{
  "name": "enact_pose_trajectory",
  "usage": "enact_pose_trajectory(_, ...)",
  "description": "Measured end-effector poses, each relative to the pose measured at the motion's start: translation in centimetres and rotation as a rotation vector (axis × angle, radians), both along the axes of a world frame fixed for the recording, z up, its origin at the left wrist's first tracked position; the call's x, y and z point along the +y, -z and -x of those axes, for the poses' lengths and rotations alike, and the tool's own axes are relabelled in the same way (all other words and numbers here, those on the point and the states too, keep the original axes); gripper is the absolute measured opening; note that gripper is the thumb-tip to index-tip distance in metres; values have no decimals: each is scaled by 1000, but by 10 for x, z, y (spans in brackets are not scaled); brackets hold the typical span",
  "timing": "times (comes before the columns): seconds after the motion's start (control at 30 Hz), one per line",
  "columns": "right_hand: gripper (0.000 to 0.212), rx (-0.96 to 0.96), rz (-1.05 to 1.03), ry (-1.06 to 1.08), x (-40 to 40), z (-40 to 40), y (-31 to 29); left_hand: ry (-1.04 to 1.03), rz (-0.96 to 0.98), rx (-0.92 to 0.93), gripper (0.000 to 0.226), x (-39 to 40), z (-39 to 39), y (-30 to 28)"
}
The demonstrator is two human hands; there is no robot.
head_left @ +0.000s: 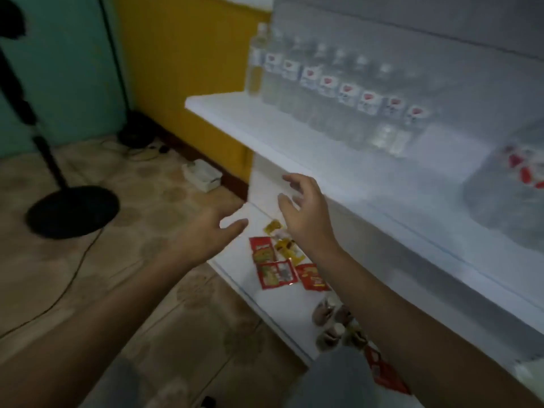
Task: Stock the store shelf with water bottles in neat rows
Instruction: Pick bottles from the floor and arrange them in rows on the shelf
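Note:
A row of several clear water bottles (329, 92) with white labels bearing a red heart stands along the back of the white store shelf (294, 148). At the shelf's right end lies a plastic-wrapped pack of bottles (512, 189). My left hand (206, 234) hovers below the shelf's front edge, fingers spread and holding nothing. To its right, my right hand (306, 213) is just under the shelf edge, with relaxed fingers and nothing in it. The whole view is blurred.
A lower white shelf (235, 260) carries red and yellow snack sachets (276, 260) and small jars (332, 322). On the tiled floor to the left stand a black fan base (70, 210), cables and a white box (203, 175). A yellow wall is behind.

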State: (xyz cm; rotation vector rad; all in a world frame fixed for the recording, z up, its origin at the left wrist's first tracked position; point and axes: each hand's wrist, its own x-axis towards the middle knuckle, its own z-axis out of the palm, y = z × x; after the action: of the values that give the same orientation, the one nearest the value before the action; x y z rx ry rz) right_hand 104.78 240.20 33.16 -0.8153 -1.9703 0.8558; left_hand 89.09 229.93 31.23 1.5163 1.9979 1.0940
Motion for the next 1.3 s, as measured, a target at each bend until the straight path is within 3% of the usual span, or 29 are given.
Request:
enact_pose_trajectory(0.13, 29, -83, 133, -196, -29, 94, 35, -304, 152, -12, 50, -79, 86, 38)
enact_pose_trajectory(0.4, 28, -329, 338, -576, -118, 250, 138, -820, 233, -271, 47, -256, 203, 151)
enact_pose_trajectory(0.7, 28, -580, 494, -883, -251, 401, 318, -1300, 410, -564, 43, -415, 253, 314)
enact_pose_trajectory(0.9, 30, -772, 579, -1092, -342, 450, 442, -1575, 407, -804, 44, -480, 256, 412)
enact_pose_trajectory(0.97, 28, -882, 477, -1217, -374, 453, 475, -1653, 449, -823, 44, -497, 241, 438)
enact_pose_trajectory(1.1, 50, -908, 26, -1672, -440, 452, 537, -1781, 495, -906, 46, -518, 203, 474)
enact_pose_trajectory(1.2, 55, -859, -392, -1962, -487, 450, 586, -1758, 567, -964, 52, -527, 181, 491)
enact_pose_trajectory(1.3, 41, -720, -926, -2083, -524, 448, 626, -1724, 601, -1011, 45, -532, 170, 503)
